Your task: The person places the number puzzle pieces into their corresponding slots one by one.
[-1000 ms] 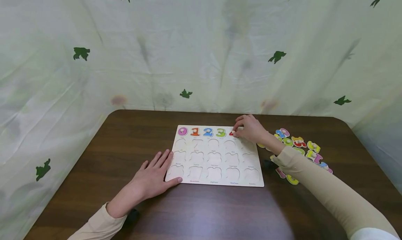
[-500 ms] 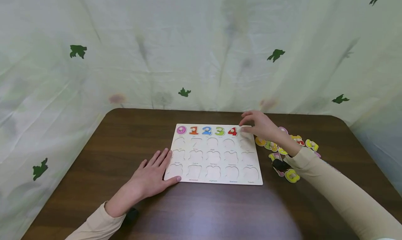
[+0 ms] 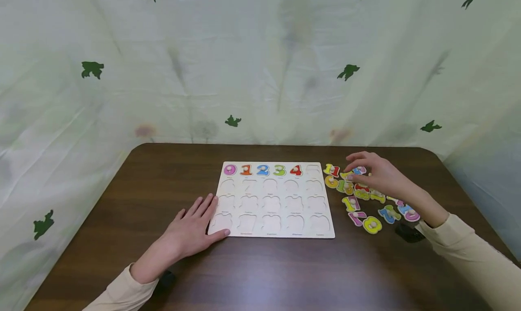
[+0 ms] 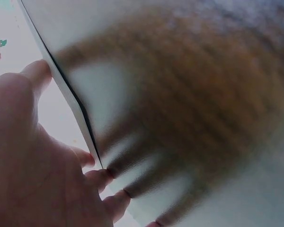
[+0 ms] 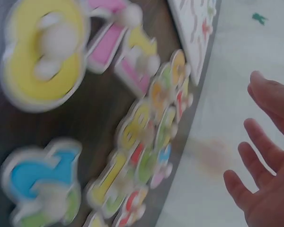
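1. Sleeves in pale beige come in from the near edge of the dark wooden worktop [image 3: 260,275], one on each forearm.
2. Nearest the viewer, the left hand [image 3: 194,229] lies flat on the worktop, fingers straight and slightly spread, holding nothing; its thumb and fingertips touch the near left corner of the puzzle board [image 3: 272,200]. The left wrist view shows the thumb against the board's thin edge, with the rest blurred.
3. The puzzle board lies flat in the middle of the worktop. Its far row carries five coloured number pieces, a pink 0 [image 3: 229,169], an orange 1 [image 3: 246,170], a blue 2 [image 3: 262,170], a green 3 [image 3: 279,170] and a red 4 [image 3: 296,170]; the slot just right of the 4 and the three nearer rows show bare cut-outs.
4. Right of the board, a heap of loose number pieces [image 3: 366,195] lies on the worktop, some overlapping, a yellow one [image 3: 372,224] nearest the viewer.
5. The right hand [image 3: 376,175] hovers over the far part of that heap, fingers loosely bent and apart. The right wrist view shows its palm open above the pieces, with nothing in its grip.
6. Behind the worktop hangs a pale cloth printed with green leaves [image 3: 260,67].
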The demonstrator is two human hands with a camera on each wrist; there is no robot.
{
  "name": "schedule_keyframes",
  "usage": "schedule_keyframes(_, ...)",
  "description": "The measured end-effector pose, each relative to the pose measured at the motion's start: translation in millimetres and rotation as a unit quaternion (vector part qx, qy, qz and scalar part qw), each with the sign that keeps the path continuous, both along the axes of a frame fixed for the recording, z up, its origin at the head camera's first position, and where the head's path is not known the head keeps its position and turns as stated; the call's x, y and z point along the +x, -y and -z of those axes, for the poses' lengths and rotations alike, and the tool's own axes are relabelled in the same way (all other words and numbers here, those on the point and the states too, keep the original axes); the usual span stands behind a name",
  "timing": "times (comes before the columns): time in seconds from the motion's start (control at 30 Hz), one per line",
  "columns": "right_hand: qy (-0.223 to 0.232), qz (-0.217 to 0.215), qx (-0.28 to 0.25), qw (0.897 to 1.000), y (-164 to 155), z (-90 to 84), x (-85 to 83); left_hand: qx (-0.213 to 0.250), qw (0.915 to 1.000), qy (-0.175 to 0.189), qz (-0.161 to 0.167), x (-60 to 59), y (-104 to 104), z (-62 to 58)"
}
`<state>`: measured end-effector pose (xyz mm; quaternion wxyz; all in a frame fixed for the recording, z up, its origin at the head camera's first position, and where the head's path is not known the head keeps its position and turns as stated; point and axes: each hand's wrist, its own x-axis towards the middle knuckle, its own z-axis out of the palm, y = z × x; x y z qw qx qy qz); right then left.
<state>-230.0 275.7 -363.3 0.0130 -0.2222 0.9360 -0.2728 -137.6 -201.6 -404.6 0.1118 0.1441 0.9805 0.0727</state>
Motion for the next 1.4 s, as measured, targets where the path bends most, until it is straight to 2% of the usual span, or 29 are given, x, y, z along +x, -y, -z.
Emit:
schedule_keyframes(0.3,0.002,0.038,-0.013,0.999,-39,0.5,17.1,-0.002,1.0000,-0.003,-0.003,0.5,2,0.0)
schedule_keyframes(0.43,-0.015,0.052,-0.007,0.998,-57,2.0,19.2,-0.003,1.0000,-0.003,-0.004,1.0,3,0.1)
schedule_keyframes(0.6,-0.034,0.063,-0.001,0.997,-77,8.2,16.9,-0.003,1.0000,-0.006,-0.004,1.5,4,1.2)
schedule_keyframes(0.8,-0.034,0.086,0.004,0.996,-95,16.6,12.2,-0.005,1.0000,-0.001,-0.006,1.4,4,2.1)
schedule_keyframes(0.97,-0.021,0.135,0.030,0.990,-106,29.1,8.2,-0.004,1.0000,-0.002,-0.004,1.6,3,-0.2)
schedule_keyframes(1.17,-0.029,0.182,0.075,0.980,-114,44.1,5.3,-0.004,1.0000,-0.003,-0.004,1.6,1,-1.3)
schedule_keyframes(1.4,-0.017,0.188,0.088,0.978,-114,47.8,4.3,-0.007,0.9999,-0.009,-0.001,-0.7,0,2.3)
